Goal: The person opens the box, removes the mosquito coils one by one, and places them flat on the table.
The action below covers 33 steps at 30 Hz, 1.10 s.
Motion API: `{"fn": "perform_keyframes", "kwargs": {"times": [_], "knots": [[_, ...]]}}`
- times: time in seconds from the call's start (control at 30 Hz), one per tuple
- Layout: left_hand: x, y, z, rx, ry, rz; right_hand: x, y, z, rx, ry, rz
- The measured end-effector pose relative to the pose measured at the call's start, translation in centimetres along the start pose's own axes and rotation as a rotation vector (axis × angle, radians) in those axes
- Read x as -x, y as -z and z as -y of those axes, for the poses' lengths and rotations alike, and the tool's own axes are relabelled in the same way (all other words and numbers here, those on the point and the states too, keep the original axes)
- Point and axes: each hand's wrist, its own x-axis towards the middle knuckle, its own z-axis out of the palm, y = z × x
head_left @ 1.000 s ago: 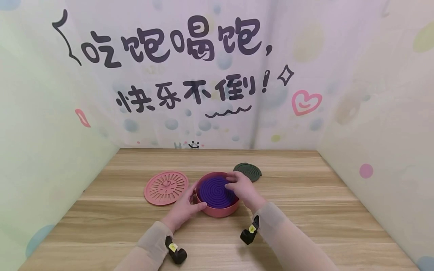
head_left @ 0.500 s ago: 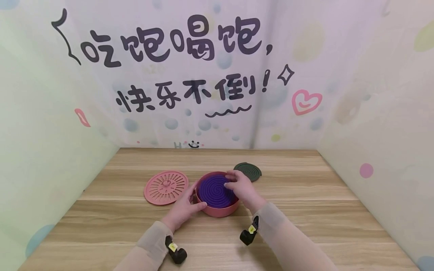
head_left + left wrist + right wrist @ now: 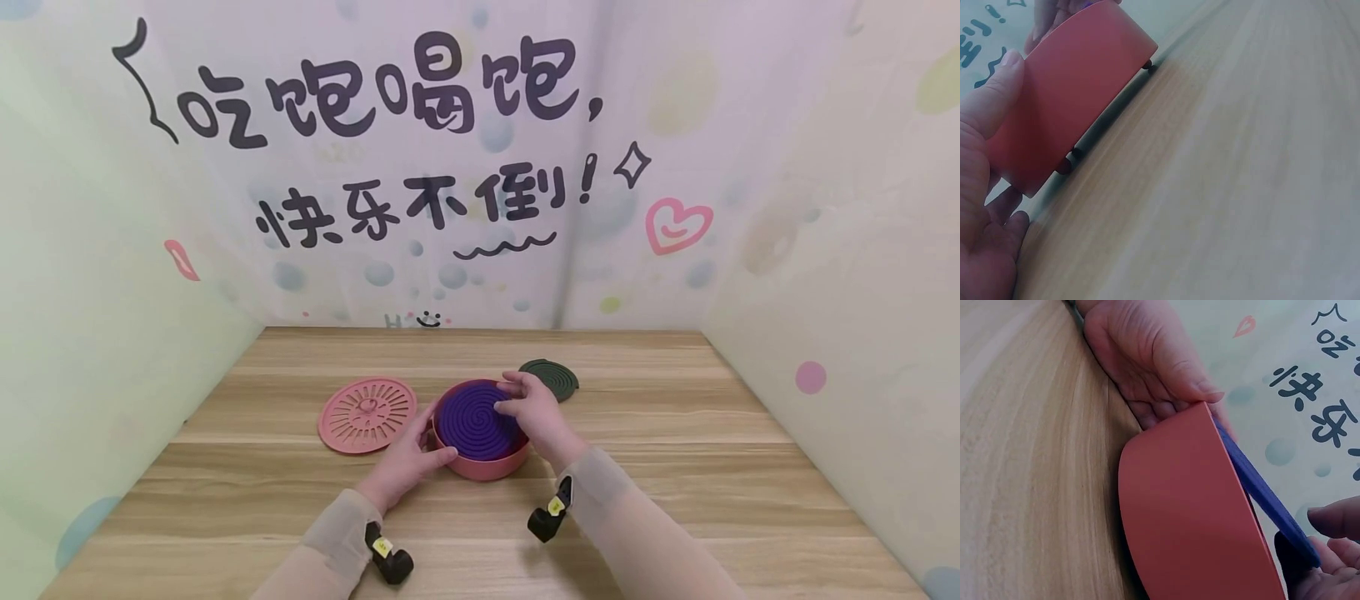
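Note:
A round pink mosquito coil holder (image 3: 486, 471) sits on the table, its small feet visible in the left wrist view. My left hand (image 3: 402, 465) grips its left side, thumb on the outer wall near the rim. Within the holder's mouth lies a purple-blue mosquito coil (image 3: 480, 421), tilted, its right edge raised above the rim. That raised edge is pinched between the thumb and fingers of my right hand (image 3: 543, 423). In the right wrist view the coil (image 3: 1266, 494) slants out of the holder (image 3: 1191, 500). The inside of the holder is mostly hidden.
To the left lies a pink slotted lid (image 3: 367, 406) with a small knob. A dark green coil (image 3: 553, 380) lies behind my right hand. The wooden table (image 3: 660, 467) meets a printed wall at the back and side walls at left and right.
My right hand has moved slightly up and to the left, and the coil's right edge has risen with it. My left hand and the holder have stayed in place.

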Motion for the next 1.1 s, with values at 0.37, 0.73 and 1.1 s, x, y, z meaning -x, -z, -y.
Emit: {"fn": "perform_keyframes", "kwargs": {"times": [0.37,0.73,1.1], "knots": [[-0.03,0.04,0.01,0.010,0.011,-0.008,0.01,-0.13,-0.15,-0.099,-0.084,-0.012],[-0.03,0.09,0.05,0.004,0.010,-0.003,0.07,-0.04,0.10,-0.162,-0.177,0.039],[0.24,-0.08,-0.22,0.015,0.010,-0.020,-0.06,0.09,-0.20,-0.251,-0.182,0.124]]}}
